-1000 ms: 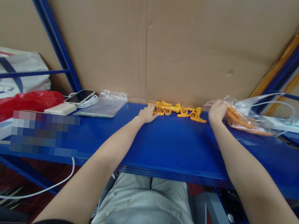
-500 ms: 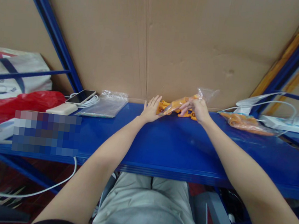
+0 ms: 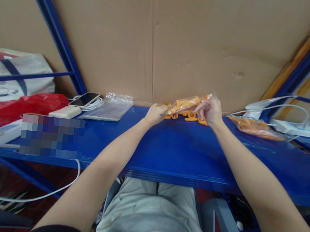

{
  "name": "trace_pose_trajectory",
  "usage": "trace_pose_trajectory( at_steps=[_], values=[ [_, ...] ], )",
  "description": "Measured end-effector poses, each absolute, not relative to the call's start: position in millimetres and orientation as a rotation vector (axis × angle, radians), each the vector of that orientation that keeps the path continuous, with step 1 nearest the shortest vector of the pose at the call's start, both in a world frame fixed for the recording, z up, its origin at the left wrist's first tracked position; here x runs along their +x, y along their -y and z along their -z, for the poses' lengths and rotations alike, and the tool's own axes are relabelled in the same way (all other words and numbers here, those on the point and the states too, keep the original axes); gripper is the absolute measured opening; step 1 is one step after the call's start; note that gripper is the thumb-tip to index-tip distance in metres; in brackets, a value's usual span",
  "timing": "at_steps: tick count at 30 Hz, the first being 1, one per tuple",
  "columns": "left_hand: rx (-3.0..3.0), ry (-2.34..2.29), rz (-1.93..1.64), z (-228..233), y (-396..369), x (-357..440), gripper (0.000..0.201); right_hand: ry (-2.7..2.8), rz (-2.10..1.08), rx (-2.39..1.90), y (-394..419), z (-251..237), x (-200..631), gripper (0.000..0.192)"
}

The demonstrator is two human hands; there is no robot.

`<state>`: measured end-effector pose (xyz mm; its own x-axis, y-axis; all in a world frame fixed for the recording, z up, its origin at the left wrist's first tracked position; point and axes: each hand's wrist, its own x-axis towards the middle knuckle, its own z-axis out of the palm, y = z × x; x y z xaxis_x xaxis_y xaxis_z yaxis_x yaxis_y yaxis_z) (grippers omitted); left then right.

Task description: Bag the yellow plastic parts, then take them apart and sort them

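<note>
A clear bag of orange parts (image 3: 185, 103) was held aslant above the loose orange parts (image 3: 191, 115), its raised right end pinched between thumb and fingers of the right hand (image 3: 212, 111). The left hand (image 3: 155, 115) was placed at the left end of the loose orange parts, fingers curled by the bag's lower end; whether that end was gripped cannot be told. A second orange-filled bag (image 3: 256, 128) was laid well right of the loose orange parts, flat clear packets (image 3: 108, 108) left of them.
</note>
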<state>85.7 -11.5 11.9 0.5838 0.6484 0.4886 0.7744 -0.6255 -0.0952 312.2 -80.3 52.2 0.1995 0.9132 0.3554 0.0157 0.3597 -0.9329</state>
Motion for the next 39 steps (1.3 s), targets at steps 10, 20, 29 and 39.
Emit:
trace_pose_trajectory(
  at_steps=[10,20,29,39],
  values=[
    [-2.275,1.494,0.818,-22.9,17.7,77.5,0.078,1.153,-0.748,-0.975,64.6,-44.1,312.0,0.035],
    [-2.313,1.288,0.842,-21.5,15.4,78.6,0.061,0.981,-1.482,-0.977,68.1,-41.3,300.6,0.027],
    [-2.431,1.203,0.624,-21.0,27.6,99.3,0.046,1.128,-1.172,-0.877,66.3,-34.0,301.4,0.039],
    [-2.421,1.256,0.609,-26.5,42.7,110.4,0.039,1.781,-0.018,-0.989,45.1,-16.7,316.8,0.013]
  ],
)
